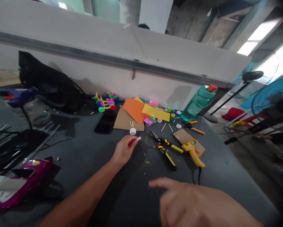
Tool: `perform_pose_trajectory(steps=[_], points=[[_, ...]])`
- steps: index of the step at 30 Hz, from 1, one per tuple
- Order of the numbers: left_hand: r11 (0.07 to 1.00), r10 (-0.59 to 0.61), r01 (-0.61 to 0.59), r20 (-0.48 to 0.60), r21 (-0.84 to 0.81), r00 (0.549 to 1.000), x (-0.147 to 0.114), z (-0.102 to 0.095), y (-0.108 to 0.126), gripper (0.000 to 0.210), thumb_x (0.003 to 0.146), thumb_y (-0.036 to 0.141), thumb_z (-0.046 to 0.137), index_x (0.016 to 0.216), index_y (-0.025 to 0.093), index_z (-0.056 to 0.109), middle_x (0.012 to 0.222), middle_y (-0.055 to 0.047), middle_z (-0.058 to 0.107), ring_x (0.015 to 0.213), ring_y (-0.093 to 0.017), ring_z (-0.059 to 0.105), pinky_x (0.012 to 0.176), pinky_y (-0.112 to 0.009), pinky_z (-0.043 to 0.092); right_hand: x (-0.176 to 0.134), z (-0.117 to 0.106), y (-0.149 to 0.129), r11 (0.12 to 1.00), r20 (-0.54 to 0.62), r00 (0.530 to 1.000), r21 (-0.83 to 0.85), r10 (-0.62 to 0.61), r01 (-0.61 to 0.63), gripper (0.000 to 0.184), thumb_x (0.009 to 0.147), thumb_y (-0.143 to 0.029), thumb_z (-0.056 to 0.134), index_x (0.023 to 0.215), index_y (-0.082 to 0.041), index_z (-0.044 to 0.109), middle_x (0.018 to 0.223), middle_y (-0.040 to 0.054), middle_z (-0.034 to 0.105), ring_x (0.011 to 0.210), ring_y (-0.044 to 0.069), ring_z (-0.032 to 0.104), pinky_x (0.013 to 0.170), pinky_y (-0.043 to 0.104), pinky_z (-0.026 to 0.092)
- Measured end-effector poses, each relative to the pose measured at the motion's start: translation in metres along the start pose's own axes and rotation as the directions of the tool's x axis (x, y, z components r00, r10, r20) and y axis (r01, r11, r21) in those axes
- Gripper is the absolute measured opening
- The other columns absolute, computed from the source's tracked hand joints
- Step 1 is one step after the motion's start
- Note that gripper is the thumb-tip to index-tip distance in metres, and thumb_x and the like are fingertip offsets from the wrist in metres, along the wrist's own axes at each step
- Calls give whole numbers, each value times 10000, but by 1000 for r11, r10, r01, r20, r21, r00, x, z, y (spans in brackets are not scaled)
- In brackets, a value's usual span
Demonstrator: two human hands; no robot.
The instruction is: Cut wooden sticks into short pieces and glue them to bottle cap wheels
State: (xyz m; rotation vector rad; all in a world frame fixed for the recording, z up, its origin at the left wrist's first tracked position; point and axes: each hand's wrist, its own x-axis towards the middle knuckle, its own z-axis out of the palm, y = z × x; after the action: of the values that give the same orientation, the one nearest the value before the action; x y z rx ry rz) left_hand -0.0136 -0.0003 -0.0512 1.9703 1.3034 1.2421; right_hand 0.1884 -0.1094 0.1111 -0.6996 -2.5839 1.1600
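My left hand [124, 149] is closed in a pinch above the middle of the dark table. From its fingertips sticks out a short pale wooden piece [138, 138], with something dark pink [131, 142] beside it that is too small to name. Just beyond that hand stands a white bottle cap [132, 131]. Nearer to me, my right hand [179, 197] hovers over the table, blurred; its index finger points left, the other fingers are curled, and no object shows in it. Garden-type shears [164, 148] with black and yellow handles lie open beyond it.
A yellow hot glue gun [193, 154] rests on cardboard at right, near orange-handled pliers [195, 128] and a teal bottle [195, 104]. Orange paper [135, 110], a black phone [106, 121] and a colourful toy [106, 102] lie at the back. A magenta tool [35, 176] sits left.
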Motion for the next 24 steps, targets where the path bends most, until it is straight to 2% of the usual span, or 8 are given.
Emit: perform_pose_trajectory(steps=[2, 4, 6, 8, 10, 13, 18, 24], points=[[1000, -3, 3, 3, 2, 1000, 0, 0, 0, 155, 848, 254, 488, 935, 208, 608, 917, -35, 637, 860, -164, 589, 779, -297, 468, -7, -17, 1, 999, 17, 1000, 31, -17, 16, 179, 742, -418, 601, 577, -358, 633, 570, -69, 588, 676, 150, 589, 906, 379, 390], [1000, -4, 4, 6, 10, 1000, 0, 0, 1, 151, 847, 246, 490, 931, 204, 608, 919, -37, 634, 875, -166, 588, 794, -299, 463, 1, -37, 25, 998, -155, 986, 7, 63, -63, 246, 817, -368, 532, 603, -311, 641, 620, -40, 614, 674, 147, 580, 898, 390, 379], [1000, -4, 4, 19, 22, 1000, -1, 0, 2, 150, 846, 243, 491, 930, 200, 609, 920, -41, 632, 872, -166, 588, 786, -293, 463, 24, -55, 63, 958, -508, 846, -123, 162, -258, 145, 812, -320, 546, 736, -274, 660, 744, 13, 643, 775, 187, 575, 867, 399, 382], [1000, 0, -1, 39, 29, 999, -2, -1, 2, 156, 850, 243, 485, 939, 199, 606, 927, -45, 627, 850, -163, 591, 750, -281, 469, 55, -67, 103, 842, -629, 761, -313, 162, -439, 197, 761, -250, 604, 953, -236, 651, 937, 75, 642, 951, 247, 531, 888, 428, 342], [999, 12, -14, 59, 35, 998, -2, -1, 2, 161, 856, 241, 475, 944, 201, 604, 926, -47, 624, 834, -163, 591, 723, -277, 472, 87, -71, 138, 784, -545, 821, -430, 171, -448, 251, 764, -211, 592, 1010, -192, 640, 995, 103, 633, 994, 257, 514, 873, 403, 343], [998, 37, -40, 63, 46, 997, -1, -1, 2, 153, 855, 219, 468, 917, 202, 607, 895, -46, 624, 837, -169, 589, 738, -292, 471, 128, -64, 172, 850, -323, 924, -410, 204, -330, 252, 782, -225, 568, 1016, -167, 638, 918, 65, 658, 824, 176, 574, 729, 277, 395], [997, 69, -71, 62, 41, 996, 1, 0, 4, 147, 842, 187, 476, 898, 197, 611, 898, -49, 635, 852, -167, 587, 764, -299, 475, 159, -44, 192, 886, -194, 971, -414, 139, -209, 268, 689, -293, 663, 925, -167, 666, 827, 31, 661, 761, 158, 572, 659, 240, 381], [995, 64, -71, 87, 73, 994, 1, 0, 3, 149, 838, 179, 475, 896, 201, 611, 906, -45, 635, 857, -170, 584, 776, -310, 476, 149, -40, 200, 895, -205, 976, -418, 76, -157, 299, 697, -101, 548, 983, -135, 629, 940, 68, 637, 849, 167, 550, 737, 258, 382]])
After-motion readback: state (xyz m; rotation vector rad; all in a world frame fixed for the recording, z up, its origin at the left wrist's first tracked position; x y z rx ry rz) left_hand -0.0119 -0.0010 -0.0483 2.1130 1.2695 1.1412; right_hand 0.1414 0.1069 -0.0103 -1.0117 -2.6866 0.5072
